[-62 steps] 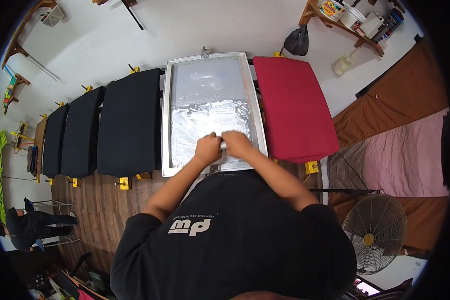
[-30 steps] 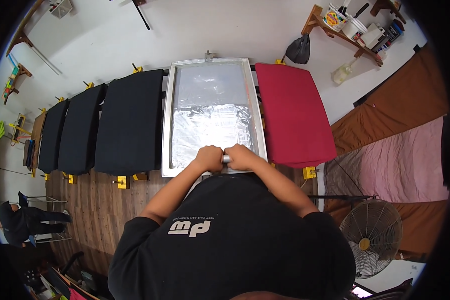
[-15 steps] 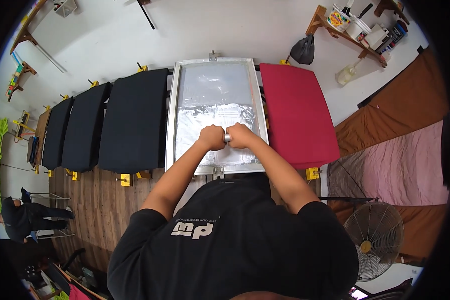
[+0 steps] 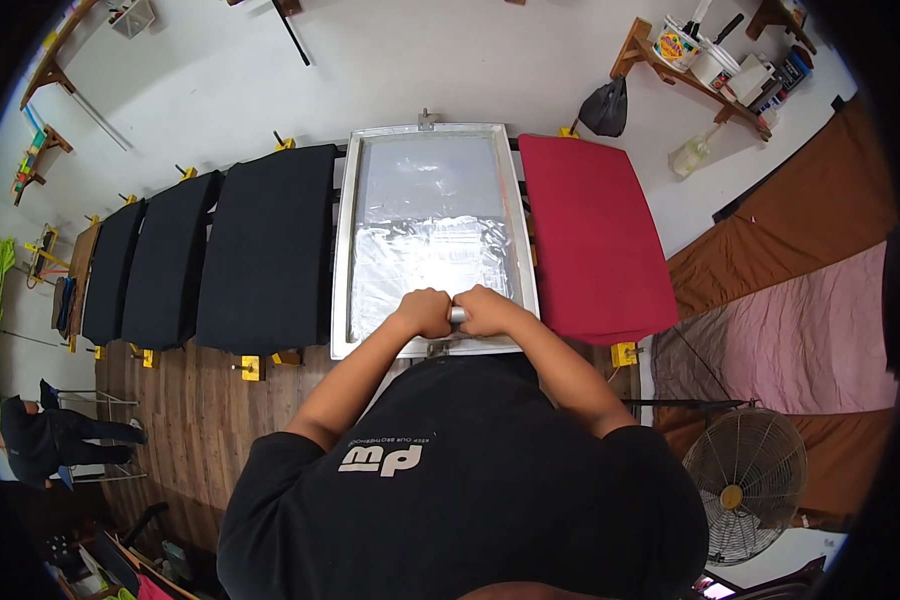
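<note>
Both my hands are closed on a squeegee (image 4: pixel 458 315), of which only a silver-grey bit shows between the fists; the rest is hidden beneath them. My left hand (image 4: pixel 427 311) grips its left side and my right hand (image 4: pixel 488 311) its right. They are at the near end of a screen-printing frame (image 4: pixel 343 240), a metal rectangle lying in front of me. Its mesh (image 4: pixel 425 180) is grey in the far half. The near half (image 4: pixel 390 250) looks shiny and whitish, with streaks and a bright glare.
Boards covered in black cloth (image 4: pixel 267 245) line up to the left, with yellow clamps (image 4: pixel 251 368). A red cloth-covered board (image 4: pixel 595 235) stands close on the right. Farther right are a floor fan (image 4: pixel 745 490) and a shelf of tubs (image 4: pixel 715 65). Another person (image 4: pixel 55 435) is at far left.
My two hands have drawn the squeegee nearer to my body, toward the frame's near edge. More of the shiny near half of the mesh shows beyond my fists.
</note>
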Tool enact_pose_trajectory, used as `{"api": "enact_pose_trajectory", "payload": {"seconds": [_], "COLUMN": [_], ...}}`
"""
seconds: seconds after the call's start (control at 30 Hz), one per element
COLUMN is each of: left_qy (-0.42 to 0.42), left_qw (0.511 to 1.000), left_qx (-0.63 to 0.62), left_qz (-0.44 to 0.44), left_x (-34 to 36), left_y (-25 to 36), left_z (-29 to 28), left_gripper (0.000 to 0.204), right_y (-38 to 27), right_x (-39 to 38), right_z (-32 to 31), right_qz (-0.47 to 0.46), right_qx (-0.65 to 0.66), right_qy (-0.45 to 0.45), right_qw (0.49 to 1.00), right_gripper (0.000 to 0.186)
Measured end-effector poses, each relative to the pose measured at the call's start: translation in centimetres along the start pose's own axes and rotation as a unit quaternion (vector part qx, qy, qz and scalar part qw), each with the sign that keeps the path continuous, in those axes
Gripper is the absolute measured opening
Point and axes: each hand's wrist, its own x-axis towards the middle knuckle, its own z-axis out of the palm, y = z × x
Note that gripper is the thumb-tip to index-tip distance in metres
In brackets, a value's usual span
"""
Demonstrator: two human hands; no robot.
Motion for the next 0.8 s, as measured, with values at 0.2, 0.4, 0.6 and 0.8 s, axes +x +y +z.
{"api": "enact_pose_trajectory", "payload": {"seconds": [0.2,0.4,0.6,0.8], "left_qy": [0.254,0.215,0.049,0.141], "left_qw": [0.966,0.973,0.998,0.988], "left_qx": [-0.013,-0.027,-0.03,-0.017], "left_qz": [0.038,0.081,-0.016,-0.054], "left_x": [1.8,-2.2,-0.4,3.9], "left_y": [-0.7,0.9,0.8,-0.5], "left_z": [2.2,4.9,0.7,-2.0], "left_gripper": [0.017,0.021,0.02,0.021], "right_y": [0.5,-1.0,0.5,2.0], "right_x": [1.4,-2.5,-0.4,4.2], "right_z": [1.0,5.2,0.5,-1.6], "right_qz": [0.007,0.001,-0.01,0.012], "right_qx": [-0.049,-0.084,-0.028,-0.055], "right_qy": [0.177,0.151,0.024,0.135], "right_qw": [0.983,0.985,0.999,0.989], "right_gripper": [0.022,0.024,0.031,0.025]}}
